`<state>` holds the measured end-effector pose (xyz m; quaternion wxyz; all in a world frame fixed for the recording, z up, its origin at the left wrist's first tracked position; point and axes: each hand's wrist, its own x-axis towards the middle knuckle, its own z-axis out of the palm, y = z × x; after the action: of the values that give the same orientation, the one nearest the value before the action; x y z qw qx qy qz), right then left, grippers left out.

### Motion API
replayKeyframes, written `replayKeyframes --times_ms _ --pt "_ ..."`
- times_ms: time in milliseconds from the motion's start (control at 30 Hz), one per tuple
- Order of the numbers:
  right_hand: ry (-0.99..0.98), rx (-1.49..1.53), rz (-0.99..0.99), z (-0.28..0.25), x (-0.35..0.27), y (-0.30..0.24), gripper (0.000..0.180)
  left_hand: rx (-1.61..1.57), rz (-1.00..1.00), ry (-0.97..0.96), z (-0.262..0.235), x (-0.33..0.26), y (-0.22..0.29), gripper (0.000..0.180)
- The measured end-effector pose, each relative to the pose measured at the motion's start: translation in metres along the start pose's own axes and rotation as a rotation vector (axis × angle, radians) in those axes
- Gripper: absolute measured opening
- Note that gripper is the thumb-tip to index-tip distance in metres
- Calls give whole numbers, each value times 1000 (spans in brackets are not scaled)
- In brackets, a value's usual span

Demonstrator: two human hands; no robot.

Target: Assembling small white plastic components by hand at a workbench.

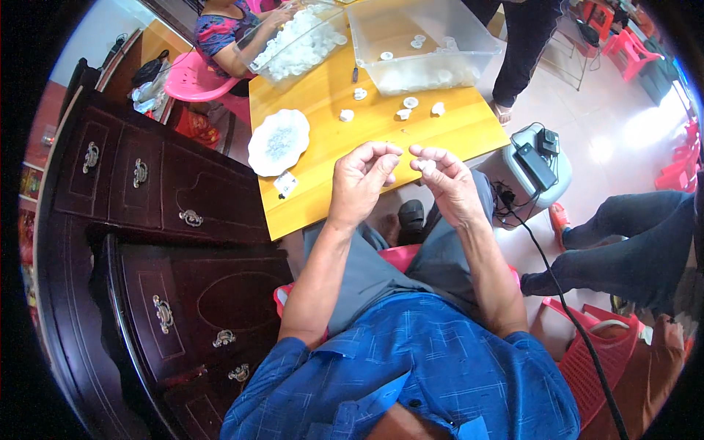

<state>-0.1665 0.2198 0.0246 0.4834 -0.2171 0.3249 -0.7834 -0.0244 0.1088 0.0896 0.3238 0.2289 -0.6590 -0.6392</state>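
Note:
Both hands are raised just over the near edge of the yellow table. My right hand (456,189) pinches a small white plastic piece (425,166) between thumb and fingers. Facing it a short gap away, my left hand (355,185) has its thumb and forefinger pressed together; anything between them is too small to make out. Beyond the hands, several loose white plastic parts lie on the table, among them a round part (411,103) and another part (347,115). A white scalloped plate (258,155) with a heap of tiny pale pieces stands left of my left hand.
A clear bin (257,53) heaped with white parts and a larger clear bin (422,67) holding some parts stand at the back of the yellow table (308,192). A co-worker (220,37) reaches into the left bin. Dark drawers (235,293) flank my left; a black cable (565,301) hangs right.

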Motion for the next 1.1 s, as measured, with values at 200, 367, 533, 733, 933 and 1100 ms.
replayKeyframes --times_ms 200,367,533,733,933,1100 --pt "-65 -114 -27 6 2 -1 36 44 11 -31 0 1 1 11" --pt "-69 -95 54 5 2 6 36 53 -22 -14 -4 0 -2 13" --pt "-63 -116 87 7 0 5 37 33 -32 -16 -7 2 2 13" --pt "-20 -166 120 9 4 -2 35 34 -17 -18 -15 4 -9 13" --pt "73 -822 -7 -31 36 10 24 665 183 117 -46 9 -53 8" --pt "127 -1377 -189 -44 64 6 21 890 214 195 -68 18 -81 5"
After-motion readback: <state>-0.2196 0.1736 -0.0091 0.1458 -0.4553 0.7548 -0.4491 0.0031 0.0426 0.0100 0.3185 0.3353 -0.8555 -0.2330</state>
